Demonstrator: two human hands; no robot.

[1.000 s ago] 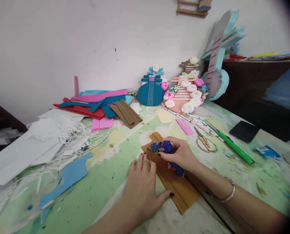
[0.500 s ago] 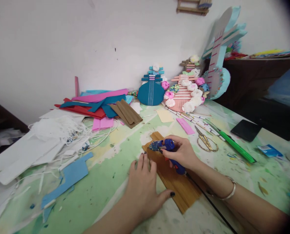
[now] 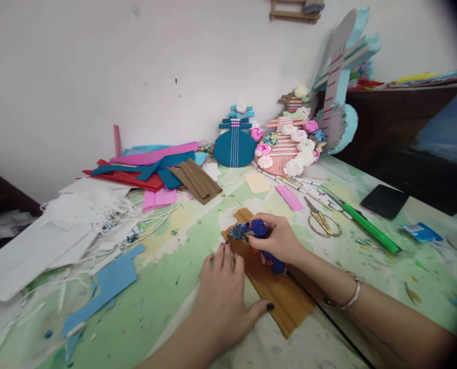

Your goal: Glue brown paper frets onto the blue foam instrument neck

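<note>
My right hand [image 3: 280, 241] is closed around a blue glue gun [image 3: 257, 229], whose nozzle points left over the upper end of a brown crepe paper strip [image 3: 280, 289]. A dark cord runs from the gun's handle toward the lower right. Flat along the strip's left edge lies my left hand [image 3: 224, 287], fingers stretched and thumb spread onto the paper. Whether the nozzle touches the paper I cannot tell. The gun and my right hand cover part of the strip.
Gold-handled scissors [image 3: 324, 220], a green cutter [image 3: 370, 225] and a black phone-like slab [image 3: 385, 201] lie to the right. Blue foam scraps [image 3: 117, 277] and white string [image 3: 94, 207] are at left. Against the wall stand a teal lute-shaped craft [image 3: 234, 148] and a flowered pink one [image 3: 282, 154].
The glue gun and my right hand have shifted slightly left, toward the strip's left edge. My left hand stays in place on the paper. The whole view has drifted a little.
</note>
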